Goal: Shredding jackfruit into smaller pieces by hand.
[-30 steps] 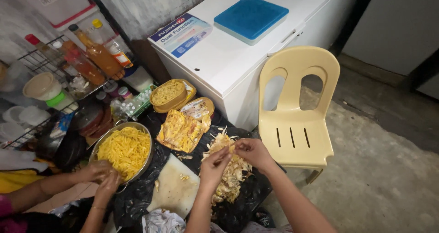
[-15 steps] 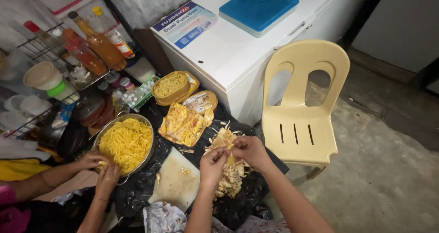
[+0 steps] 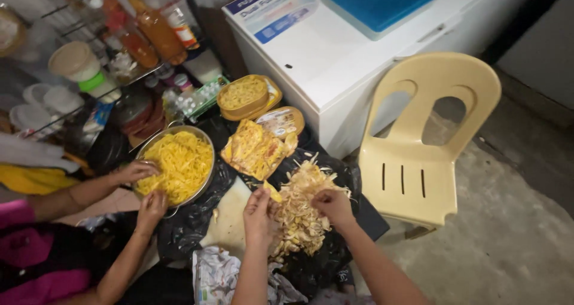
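Observation:
My left hand (image 3: 259,209) pinches a small yellow jackfruit piece (image 3: 273,192) at its fingertips. My right hand (image 3: 332,206) grips the pale stringy jackfruit pulp (image 3: 299,212) heaped on black plastic sheeting (image 3: 344,179). A cut jackfruit slab (image 3: 256,151) lies just beyond the heap. To the left, a round metal bowl (image 3: 206,179) holds yellow fruit pieces, and another person's two hands (image 3: 143,188) rest at its near edge.
A cream plastic chair (image 3: 418,161) stands to the right. A white chest freezer (image 3: 335,54) with a blue flat lid on top is behind. Two yellow tubs (image 3: 248,95) of fruit, a wire rack of bottles (image 3: 149,30) and a white cutting board (image 3: 230,221) surround the work spot.
The view has tipped and moved closer. My hands stay on the pulp heap, pulling at it; the other person's hands stay at the bowl.

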